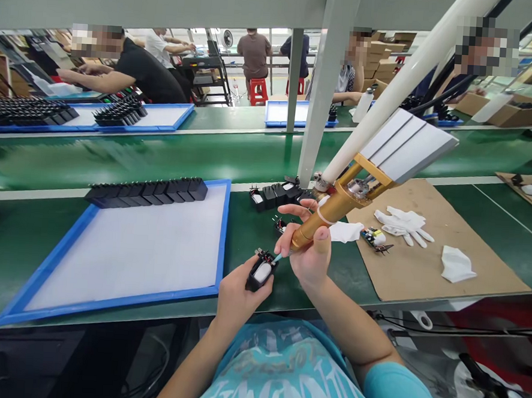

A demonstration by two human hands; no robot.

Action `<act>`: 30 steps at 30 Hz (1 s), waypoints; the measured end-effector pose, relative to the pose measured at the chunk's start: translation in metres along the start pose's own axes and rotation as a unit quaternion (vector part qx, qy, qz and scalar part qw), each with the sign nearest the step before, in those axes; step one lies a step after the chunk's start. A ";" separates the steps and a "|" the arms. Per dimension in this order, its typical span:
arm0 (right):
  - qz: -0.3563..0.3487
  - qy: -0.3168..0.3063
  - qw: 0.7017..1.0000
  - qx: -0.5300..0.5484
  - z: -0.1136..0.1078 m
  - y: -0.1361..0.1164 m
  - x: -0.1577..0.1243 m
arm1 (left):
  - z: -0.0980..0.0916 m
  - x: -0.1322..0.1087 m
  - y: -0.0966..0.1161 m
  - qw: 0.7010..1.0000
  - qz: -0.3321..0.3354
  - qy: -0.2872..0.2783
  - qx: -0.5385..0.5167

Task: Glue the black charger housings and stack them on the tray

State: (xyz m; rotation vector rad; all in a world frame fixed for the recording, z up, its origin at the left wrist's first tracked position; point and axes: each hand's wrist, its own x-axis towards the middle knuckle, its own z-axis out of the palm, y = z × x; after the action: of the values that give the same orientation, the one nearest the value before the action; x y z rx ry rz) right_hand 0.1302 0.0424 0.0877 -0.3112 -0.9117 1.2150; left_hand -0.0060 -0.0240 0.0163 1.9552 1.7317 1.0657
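My left hand [239, 288] is closed round a small black plastic housing [261, 271], its open side up, with a white part and some wiring showing inside. In my right hand [310, 256] is a gold-coloured glue dispensing gun [323, 217], tilted, its pale blue tip at the housing's upper edge. Grey-white plates top the gun, and a thick white hose runs up from it. Just behind my right hand lies another black housing [281, 225], partly hidden by the fingers. Farther back stands a short row of similar housings [273, 196].
To the left lies a blue-rimmed white tray [223, 238] with a row of black housings [149, 193] along its far side. A cardboard sheet [405, 273] at right carries white gloves [404, 224] and a small circuit board [372, 235]. A metal post [320, 88] rises behind. Several people work beyond.
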 end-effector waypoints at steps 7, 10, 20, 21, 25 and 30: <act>0.006 0.007 1.000 0.012 0.005 0.002 -0.001 | 0.006 0.004 -0.003 0.999 -0.037 -0.026 -0.011; 0.013 0.005 1.000 0.021 0.010 0.002 -0.002 | 0.012 0.006 -0.001 0.999 -0.037 -0.036 -0.019; 0.022 -0.007 1.000 0.021 0.020 0.002 -0.005 | 0.018 0.009 0.005 0.996 -0.003 -0.008 -0.091; 0.022 -0.006 1.000 0.021 0.020 0.002 -0.005 | 0.018 0.009 0.005 0.995 -0.002 -0.009 -0.094; 0.017 0.005 1.000 0.020 0.018 0.001 -0.004 | 0.018 0.011 0.003 0.996 0.014 -0.016 -0.092; -0.004 0.023 1.000 0.010 0.010 0.000 0.000 | 0.016 0.013 -0.013 0.995 0.007 -0.082 -0.062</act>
State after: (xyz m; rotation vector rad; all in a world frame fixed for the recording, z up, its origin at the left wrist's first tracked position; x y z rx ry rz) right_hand 0.1230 0.0393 0.0939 -0.3180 -0.8594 1.2053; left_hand -0.0042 -0.0054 0.0012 1.9225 1.5322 0.9636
